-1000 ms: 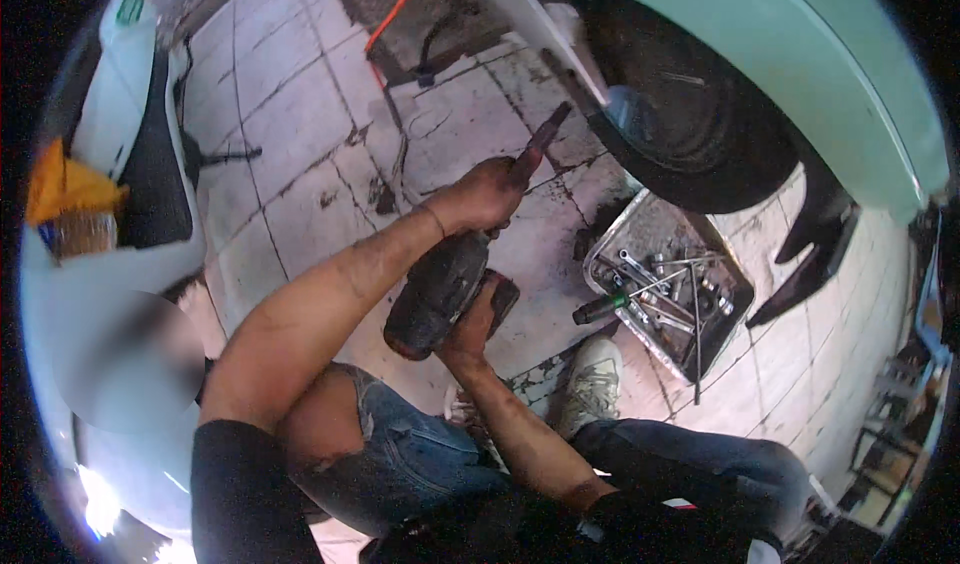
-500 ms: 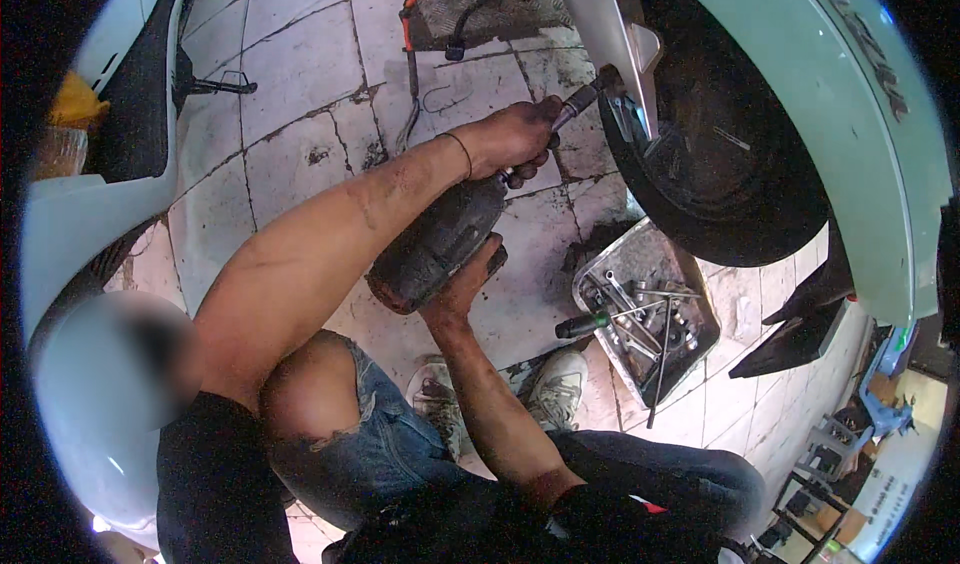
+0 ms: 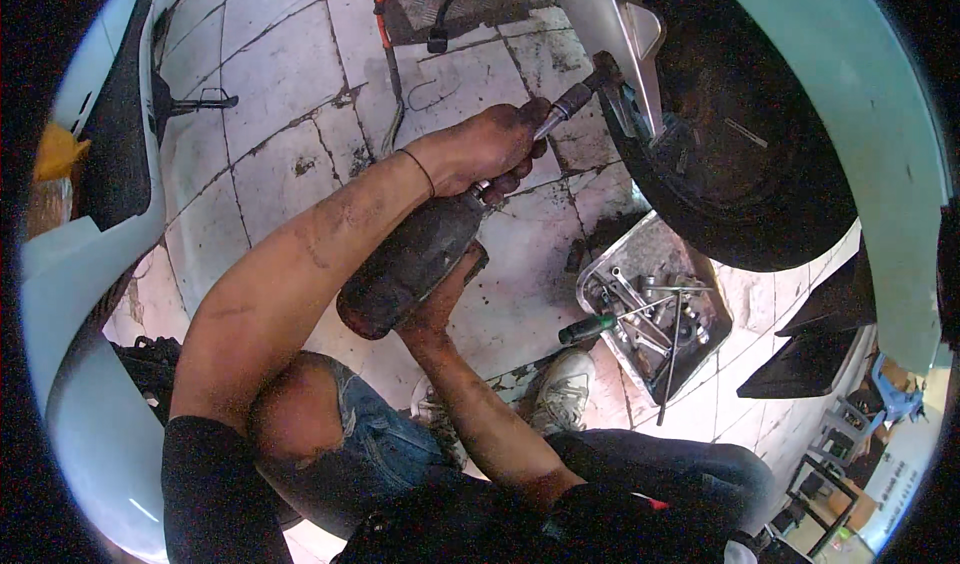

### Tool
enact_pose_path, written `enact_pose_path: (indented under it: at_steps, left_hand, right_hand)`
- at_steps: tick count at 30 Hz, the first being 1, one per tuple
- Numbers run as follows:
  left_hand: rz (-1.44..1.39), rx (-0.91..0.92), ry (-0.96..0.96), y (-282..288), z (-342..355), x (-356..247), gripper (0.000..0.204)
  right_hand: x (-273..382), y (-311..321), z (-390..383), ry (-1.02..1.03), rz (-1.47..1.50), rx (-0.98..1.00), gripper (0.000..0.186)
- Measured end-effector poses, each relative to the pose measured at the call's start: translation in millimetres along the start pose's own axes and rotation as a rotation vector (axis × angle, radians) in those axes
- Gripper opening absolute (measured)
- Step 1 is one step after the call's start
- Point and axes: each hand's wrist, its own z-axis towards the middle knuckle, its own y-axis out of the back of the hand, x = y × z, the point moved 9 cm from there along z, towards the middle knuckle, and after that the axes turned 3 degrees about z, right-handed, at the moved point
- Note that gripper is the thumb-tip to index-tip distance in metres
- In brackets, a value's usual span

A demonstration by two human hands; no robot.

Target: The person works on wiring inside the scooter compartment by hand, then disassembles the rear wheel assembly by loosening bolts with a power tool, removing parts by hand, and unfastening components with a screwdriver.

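My left hand (image 3: 492, 149) is closed around the metal extension bar (image 3: 550, 122) of a dark power tool that looks like an impact wrench (image 3: 412, 262). My right hand (image 3: 440, 299) grips that tool from below, its fingers partly hidden behind the body. A socket (image 3: 574, 100) on the bar's far end reaches a dark part beside the silver arm (image 3: 600, 24) at the wheel. Whether the socket is seated on a fastener, I cannot tell. The black tyre (image 3: 745, 249) sits under a mint-green fender (image 3: 880, 94).
A metal tray (image 3: 725, 314) holding wrenches and sockets stands right of my feet, with a green-handled screwdriver (image 3: 588, 328) across its edge. An orange and grey cable (image 3: 388, 54) lies on the tiled floor (image 3: 280, 64). Pale vehicle bodywork (image 3: 90, 264) stands at left.
The view has shifted a little. The tool body and both my hands have moved slightly left and toward me, while the socket end stays by the silver arm. Both grips are unchanged.
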Motion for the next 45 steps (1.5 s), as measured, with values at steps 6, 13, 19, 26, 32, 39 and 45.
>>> enact_pose_path:
  at_steps: [6,13,19,26,32,39,45]
  left_hand:
    - [0.051,0.024,-0.089,-1.9,10.2,1.9,0.041]
    - [0.089,-0.021,-0.073,1.7,-7.4,-9.6,0.036]
    - [0.102,-0.038,-0.119,-1.2,-2.9,-21.3,0.038]
    - [1.078,-0.314,-0.415,24.0,-9.8,-63.5,0.056]
    - [1.122,-0.141,-0.329,8.9,17.5,-74.8,0.064]
    - [0.943,-0.077,-0.275,2.5,23.5,-88.8,0.051]
    - [1.061,-0.108,-0.327,1.7,46.9,-100.9,0.05]
  right_hand:
    - [-26.8,21.4,20.0,-0.244,0.225,0.016,0.068]
    - [-43.3,24.3,23.5,-0.211,0.215,-0.049,0.069]
    - [-33.0,23.6,40.7,0.001,0.055,0.224,0.064]
    - [9.9,-35.6,-7.1,0.786,-1.299,0.041,0.051]
    - [22.0,-61.5,-0.9,0.676,-1.21,-0.092,0.072]
    - [-21.0,-78.8,19.2,-0.019,0.49,0.317,0.042]
    - [12.8,-83.4,-8.6,0.681,-0.903,-0.043,0.035]
